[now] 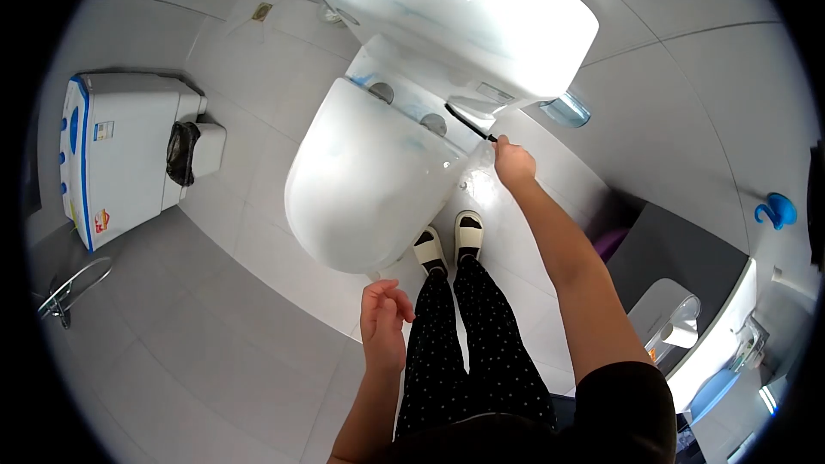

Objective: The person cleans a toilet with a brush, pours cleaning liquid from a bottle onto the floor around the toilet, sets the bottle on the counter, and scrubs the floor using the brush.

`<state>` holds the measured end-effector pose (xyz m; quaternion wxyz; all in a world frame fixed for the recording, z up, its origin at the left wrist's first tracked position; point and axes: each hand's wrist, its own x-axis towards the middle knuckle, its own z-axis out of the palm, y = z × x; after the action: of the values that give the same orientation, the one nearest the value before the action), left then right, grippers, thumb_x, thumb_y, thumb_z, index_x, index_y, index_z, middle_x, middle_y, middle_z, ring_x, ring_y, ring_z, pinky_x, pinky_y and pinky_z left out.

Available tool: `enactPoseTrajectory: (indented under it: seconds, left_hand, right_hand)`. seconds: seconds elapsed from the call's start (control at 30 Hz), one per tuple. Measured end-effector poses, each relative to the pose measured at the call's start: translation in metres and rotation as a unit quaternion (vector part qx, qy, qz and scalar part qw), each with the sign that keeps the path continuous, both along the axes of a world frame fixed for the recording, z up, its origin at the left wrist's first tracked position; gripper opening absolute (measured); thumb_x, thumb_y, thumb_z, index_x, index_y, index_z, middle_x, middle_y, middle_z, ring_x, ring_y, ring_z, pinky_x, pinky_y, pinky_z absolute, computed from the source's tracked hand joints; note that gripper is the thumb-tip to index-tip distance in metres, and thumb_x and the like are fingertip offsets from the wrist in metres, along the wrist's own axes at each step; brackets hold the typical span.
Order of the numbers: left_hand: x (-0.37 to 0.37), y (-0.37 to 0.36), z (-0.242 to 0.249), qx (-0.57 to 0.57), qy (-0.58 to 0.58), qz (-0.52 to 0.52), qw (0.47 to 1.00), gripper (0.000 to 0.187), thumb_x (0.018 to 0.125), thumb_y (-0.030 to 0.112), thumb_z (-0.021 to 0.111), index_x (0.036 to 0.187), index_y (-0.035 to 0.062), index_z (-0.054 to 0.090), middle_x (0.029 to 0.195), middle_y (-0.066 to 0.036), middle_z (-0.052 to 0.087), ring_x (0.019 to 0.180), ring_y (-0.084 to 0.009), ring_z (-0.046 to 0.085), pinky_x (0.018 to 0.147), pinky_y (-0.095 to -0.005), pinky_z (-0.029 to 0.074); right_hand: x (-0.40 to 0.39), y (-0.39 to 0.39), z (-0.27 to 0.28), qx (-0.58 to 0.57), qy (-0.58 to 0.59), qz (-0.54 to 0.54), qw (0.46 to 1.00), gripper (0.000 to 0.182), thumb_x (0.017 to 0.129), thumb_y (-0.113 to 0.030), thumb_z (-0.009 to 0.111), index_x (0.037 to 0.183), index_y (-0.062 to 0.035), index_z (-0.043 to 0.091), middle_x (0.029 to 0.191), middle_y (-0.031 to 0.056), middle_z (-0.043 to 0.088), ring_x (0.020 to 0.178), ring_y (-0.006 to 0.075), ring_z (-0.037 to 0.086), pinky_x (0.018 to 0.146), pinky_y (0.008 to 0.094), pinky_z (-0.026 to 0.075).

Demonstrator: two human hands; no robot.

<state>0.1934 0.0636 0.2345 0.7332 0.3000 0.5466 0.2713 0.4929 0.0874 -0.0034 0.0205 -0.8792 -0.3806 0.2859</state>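
Head view: the right hand [516, 161] grips one end of a slim black tool [469, 125], which points up and left from the fist, its tip near the base of the tank [464, 17]. Left of that hand lies the lowered lid [352, 189]. Just above the left hand [384, 314], loosely curled beside the dotted trousers [490, 335], is the lid's front edge
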Motion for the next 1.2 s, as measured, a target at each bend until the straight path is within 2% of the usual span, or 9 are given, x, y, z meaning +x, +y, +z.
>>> enactPoseTrajectory:
  seconds: [0.07, 0.3, 0.53, 0.6, 0.67, 0.83, 1.1, 1.17, 1.2]
  left_hand:
    - [-0.001, 0.002, -0.001, 0.012, -0.002, 0.005, 1.000, 0.020, 0.095, 0.012, 0.039, 0.111, 0.0057, 0.049, 0.083, -0.006, 0.051, 0.071, -0.0116, 0.045, 0.065, -0.0252, 0.039]
    - [-0.012, 0.005, 0.000, 0.013, 0.001, 0.040, 0.999, 0.020, 0.095, 0.012, 0.037, 0.111, 0.0059, 0.049, 0.084, -0.006, 0.050, 0.071, -0.0114, 0.045, 0.064, -0.0252, 0.039]
    - [-0.018, 0.008, -0.002, 0.012, -0.001, 0.073, 0.997, 0.020, 0.095, 0.011, 0.037, 0.110, 0.0061, 0.049, 0.082, -0.006, 0.050, 0.069, -0.0115, 0.045, 0.064, -0.0248, 0.038]
    - [-0.022, 0.010, 0.001, 0.017, -0.001, 0.079, 0.997, 0.019, 0.095, 0.012, 0.038, 0.110, 0.0061, 0.049, 0.082, -0.006, 0.051, 0.069, -0.0115, 0.045, 0.064, -0.0248, 0.038]
    - [-0.023, 0.014, 0.001, 0.017, 0.006, 0.083, 0.996, 0.019, 0.095, 0.012, 0.038, 0.110, 0.0062, 0.049, 0.082, -0.006, 0.051, 0.070, -0.0114, 0.045, 0.064, -0.0247, 0.038]
    - [-0.028, 0.015, 0.000, 0.017, 0.008, 0.101, 0.995, 0.019, 0.095, 0.012, 0.037, 0.109, 0.0063, 0.049, 0.082, -0.005, 0.050, 0.069, -0.0112, 0.045, 0.064, -0.0246, 0.038]
    - [-0.023, 0.019, 0.005, 0.019, 0.003, 0.093, 0.995, 0.019, 0.095, 0.010, 0.036, 0.108, 0.0066, 0.049, 0.081, -0.005, 0.049, 0.069, -0.0111, 0.045, 0.064, -0.0242, 0.038]
    - [-0.024, 0.022, 0.003, 0.029, 0.004, 0.100, 0.994, 0.019, 0.095, 0.010, 0.037, 0.108, 0.0069, 0.049, 0.081, -0.004, 0.050, 0.069, -0.0111, 0.045, 0.064, -0.0243, 0.038]
    - [-0.024, 0.023, 0.004, 0.029, 0.005, 0.103, 0.994, 0.019, 0.095, 0.010, 0.037, 0.108, 0.0069, 0.049, 0.081, -0.004, 0.050, 0.069, -0.0111, 0.045, 0.064, -0.0243, 0.038]
  right_hand:
    - [-0.009, 0.006, -0.004, 0.007, -0.017, 0.064, 0.998, 0.027, 0.096, -0.032, 0.042, 0.095, -0.0067, 0.050, 0.077, 0.0185, 0.065, 0.072, 0.0372, 0.065, 0.063, 0.0493, 0.050]
    - [-0.006, -0.012, -0.001, -0.044, -0.024, 0.059, 0.997, 0.027, 0.096, -0.032, 0.041, 0.095, -0.0064, 0.049, 0.073, 0.0178, 0.065, 0.072, 0.0364, 0.064, 0.061, 0.0496, 0.049]
    - [-0.025, 0.071, 0.009, -0.012, -0.015, 0.154, 0.988, 0.024, 0.096, -0.028, 0.040, 0.096, -0.0071, 0.051, 0.081, 0.0187, 0.066, 0.076, 0.0371, 0.065, 0.064, 0.0481, 0.050]
    - [-0.022, 0.063, 0.008, -0.020, -0.012, 0.153, 0.988, 0.025, 0.096, -0.029, 0.039, 0.097, -0.0074, 0.051, 0.081, 0.0179, 0.066, 0.077, 0.0373, 0.065, 0.064, 0.0483, 0.049]
    - [-0.011, 0.042, 0.010, -0.052, -0.039, 0.138, 0.988, 0.020, 0.094, -0.023, 0.041, 0.100, -0.0074, 0.052, 0.083, 0.0167, 0.067, 0.079, 0.0339, 0.066, 0.066, 0.0464, 0.051]
    - [0.006, 0.014, 0.026, -0.073, -0.053, 0.132, 0.987, 0.022, 0.094, -0.028, 0.044, 0.097, -0.0078, 0.052, 0.079, 0.0188, 0.066, 0.073, 0.0359, 0.065, 0.061, 0.0485, 0.049]
    - [-0.037, 0.088, 0.021, -0.065, -0.031, 0.192, 0.979, 0.025, 0.096, -0.028, 0.039, 0.099, -0.0071, 0.052, 0.084, 0.0172, 0.067, 0.077, 0.0347, 0.066, 0.065, 0.0461, 0.051]
    - [-0.044, 0.099, 0.023, -0.043, -0.010, 0.132, 0.990, 0.033, 0.095, -0.035, 0.040, 0.098, -0.0058, 0.055, 0.083, 0.0182, 0.066, 0.081, 0.0369, 0.064, 0.069, 0.0493, 0.049]
    - [-0.043, 0.095, 0.019, -0.043, -0.009, 0.135, 0.990, 0.033, 0.095, -0.035, 0.040, 0.098, -0.0058, 0.055, 0.083, 0.0182, 0.066, 0.081, 0.0369, 0.064, 0.069, 0.0493, 0.049]
